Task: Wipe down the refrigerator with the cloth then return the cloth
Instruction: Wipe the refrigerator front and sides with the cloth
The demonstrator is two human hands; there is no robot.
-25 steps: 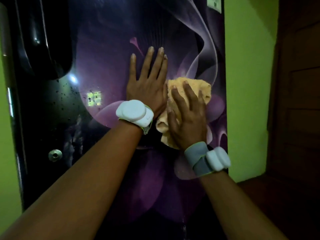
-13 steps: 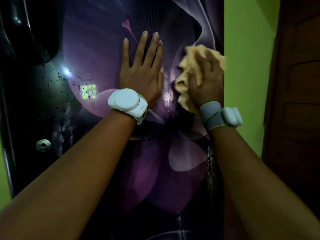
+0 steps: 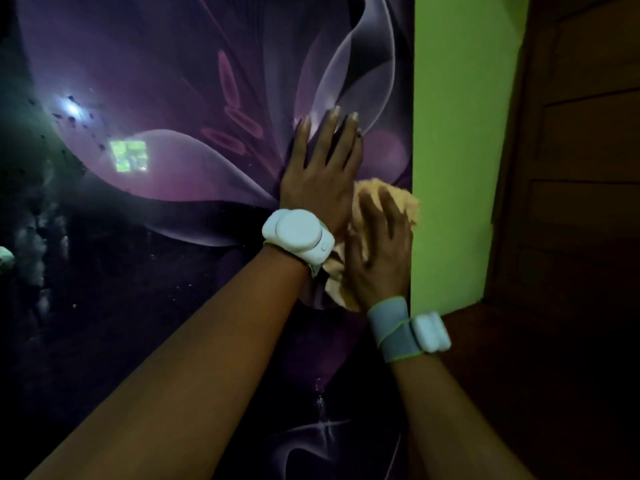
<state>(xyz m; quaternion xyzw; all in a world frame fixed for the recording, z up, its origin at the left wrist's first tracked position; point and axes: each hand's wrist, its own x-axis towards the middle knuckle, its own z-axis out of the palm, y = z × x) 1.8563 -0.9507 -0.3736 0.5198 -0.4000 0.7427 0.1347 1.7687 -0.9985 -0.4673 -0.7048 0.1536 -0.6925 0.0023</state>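
Observation:
The refrigerator door [image 3: 166, 81] is dark and glossy with a purple flower print, and it fills the left and middle of the view. My left hand [image 3: 322, 174] lies flat on the door with its fingers straight and pointing up. Just to its lower right, my right hand [image 3: 377, 251] presses a bunched yellow-orange cloth [image 3: 403, 200] against the door near its right edge, fingers spread over the cloth. Most of the cloth is hidden under that hand. Each wrist carries a white band.
A bright green wall [image 3: 460, 133] runs right beside the refrigerator's right edge. A dark wooden door [image 3: 581, 168] stands further right. Dark specks and smears [image 3: 79, 123] mark the door's left part, and a round metal lock [image 3: 5, 259] shows at the left edge.
My right hand has brought the cloth down the door's right edge from beside my left fingertips to below my left palm. The view has shifted left and closer to the door.

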